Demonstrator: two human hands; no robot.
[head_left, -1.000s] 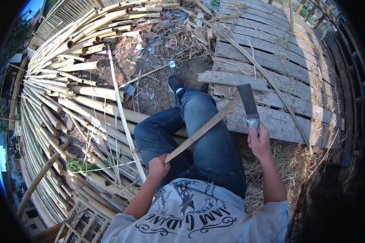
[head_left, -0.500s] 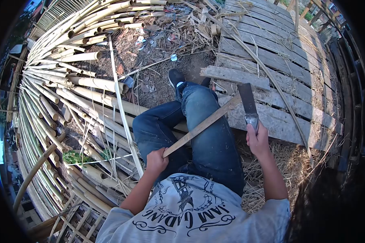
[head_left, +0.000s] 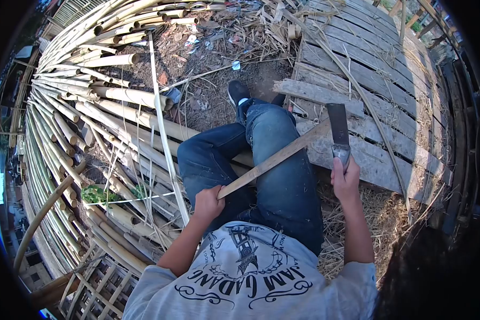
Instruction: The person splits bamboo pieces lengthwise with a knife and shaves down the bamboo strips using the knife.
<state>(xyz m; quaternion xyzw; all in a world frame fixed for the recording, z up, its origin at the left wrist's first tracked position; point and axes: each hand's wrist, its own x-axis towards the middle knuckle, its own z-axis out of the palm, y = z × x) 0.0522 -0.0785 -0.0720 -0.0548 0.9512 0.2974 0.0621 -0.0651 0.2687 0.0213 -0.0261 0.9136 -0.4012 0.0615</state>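
My left hand (head_left: 208, 204) is closed around the near end of a flat bamboo strip (head_left: 274, 160). The strip slants up to the right across my thighs, and its far end lies beside the blade of a machete (head_left: 338, 125). My right hand (head_left: 346, 178) grips the machete's handle, with the broad, dark blade pointing up and away from me. The blade overlaps the strip's far end in the view; I cannot tell whether they touch. Most of the handle is hidden in my fingers.
Many bamboo poles (head_left: 128, 133) lie stacked on the left. A weathered plank platform (head_left: 378, 154) stands at the right, with a loose board (head_left: 320, 97) on its near corner. One long pale strip (head_left: 162, 117) leans over the poles. Straw and shavings (head_left: 336, 245) cover the ground.
The machete and my right hand have shifted slightly right in view, along with the strip's far end. The whole scene has also shifted a little as my head moved. Both grips are unchanged.
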